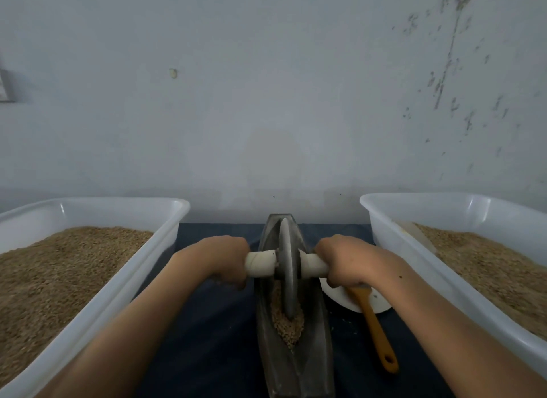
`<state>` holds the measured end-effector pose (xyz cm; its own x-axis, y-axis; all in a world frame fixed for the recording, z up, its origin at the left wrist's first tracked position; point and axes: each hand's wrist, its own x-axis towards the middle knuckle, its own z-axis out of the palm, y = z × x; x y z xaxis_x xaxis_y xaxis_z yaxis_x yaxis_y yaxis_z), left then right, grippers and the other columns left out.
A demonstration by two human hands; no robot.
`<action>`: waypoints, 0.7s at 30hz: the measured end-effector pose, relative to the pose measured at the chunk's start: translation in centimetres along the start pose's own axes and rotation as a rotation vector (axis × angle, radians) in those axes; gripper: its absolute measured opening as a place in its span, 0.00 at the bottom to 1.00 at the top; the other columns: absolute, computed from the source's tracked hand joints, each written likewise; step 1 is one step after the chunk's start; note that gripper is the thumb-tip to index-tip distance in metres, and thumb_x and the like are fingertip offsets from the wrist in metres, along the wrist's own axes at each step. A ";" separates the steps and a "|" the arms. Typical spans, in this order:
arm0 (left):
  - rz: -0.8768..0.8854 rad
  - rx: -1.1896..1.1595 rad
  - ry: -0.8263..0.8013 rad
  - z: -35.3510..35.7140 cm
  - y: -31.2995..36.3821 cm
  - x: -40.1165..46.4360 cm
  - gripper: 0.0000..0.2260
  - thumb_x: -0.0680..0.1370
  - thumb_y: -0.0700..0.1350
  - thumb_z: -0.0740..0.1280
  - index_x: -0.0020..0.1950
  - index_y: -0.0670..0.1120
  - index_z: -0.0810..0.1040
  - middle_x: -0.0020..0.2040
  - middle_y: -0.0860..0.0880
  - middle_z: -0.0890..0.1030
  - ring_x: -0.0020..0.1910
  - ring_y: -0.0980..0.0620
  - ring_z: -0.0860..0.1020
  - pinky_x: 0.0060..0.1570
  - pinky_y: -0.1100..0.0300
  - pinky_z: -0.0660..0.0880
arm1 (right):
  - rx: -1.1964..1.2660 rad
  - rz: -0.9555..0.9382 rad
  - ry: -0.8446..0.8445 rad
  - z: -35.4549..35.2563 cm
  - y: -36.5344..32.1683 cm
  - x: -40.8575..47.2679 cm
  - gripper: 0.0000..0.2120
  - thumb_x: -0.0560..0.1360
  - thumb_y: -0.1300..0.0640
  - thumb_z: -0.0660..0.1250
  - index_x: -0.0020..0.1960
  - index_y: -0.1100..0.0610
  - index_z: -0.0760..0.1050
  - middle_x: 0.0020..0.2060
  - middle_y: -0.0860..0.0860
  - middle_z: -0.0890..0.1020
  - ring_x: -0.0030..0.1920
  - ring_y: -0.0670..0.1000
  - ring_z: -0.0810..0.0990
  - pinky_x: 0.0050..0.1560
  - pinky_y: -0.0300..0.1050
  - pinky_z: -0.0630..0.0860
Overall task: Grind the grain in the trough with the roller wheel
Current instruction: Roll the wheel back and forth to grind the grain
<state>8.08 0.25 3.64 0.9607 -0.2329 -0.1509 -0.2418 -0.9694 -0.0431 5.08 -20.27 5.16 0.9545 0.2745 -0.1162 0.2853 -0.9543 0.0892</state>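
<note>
Dark cloth (213,323), roller wheel (288,267) between hands (225,258)

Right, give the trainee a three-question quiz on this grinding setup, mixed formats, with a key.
1. True or false: the left hand and right hand each grip an end of the white handle through the roller wheel.
2. Where does the grain in the trough lie: A) near side of the wheel, B) spilled on the dark blue cloth?
3. Fill in: the orange-handled brush rests partly on a white ____.

Key: 1 true; 2 A; 3 plate.
</note>
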 end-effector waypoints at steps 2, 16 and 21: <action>-0.017 0.050 0.124 0.2 0.1 0.1 0.18 0.69 0.48 0.72 0.58 0.49 0.76 0.51 0.49 0.80 0.48 0.49 0.78 0.42 0.58 0.70 | -0.025 0.020 0.054 0.2 0.0 0.6 0.16 0.74 0.63 0.65 0.62 0.58 0.72 0.49 0.54 0.77 0.46 0.53 0.76 0.40 0.42 0.67; -0.001 0.093 0.227 0.3 0.3 0.1 0.16 0.71 0.48 0.70 0.58 0.49 0.74 0.51 0.49 0.79 0.49 0.50 0.78 0.42 0.58 0.70 | -0.041 0.011 0.125 0.6 0.3 0.7 0.13 0.74 0.63 0.65 0.59 0.57 0.72 0.50 0.54 0.78 0.48 0.54 0.78 0.43 0.44 0.69; 0.002 -0.003 -0.001 -0.1 0.2 -0.4 0.21 0.69 0.47 0.73 0.61 0.47 0.75 0.54 0.47 0.80 0.50 0.49 0.77 0.45 0.59 0.70 | -0.039 -0.004 -0.005 0.0 -0.2 -0.1 0.14 0.74 0.63 0.64 0.60 0.59 0.73 0.49 0.55 0.77 0.45 0.52 0.76 0.42 0.42 0.69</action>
<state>7.63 0.16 3.84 0.9602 -0.2346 -0.1518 -0.2430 -0.9692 -0.0394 4.95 -20.10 5.13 0.9530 0.2776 -0.1212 0.2923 -0.9479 0.1268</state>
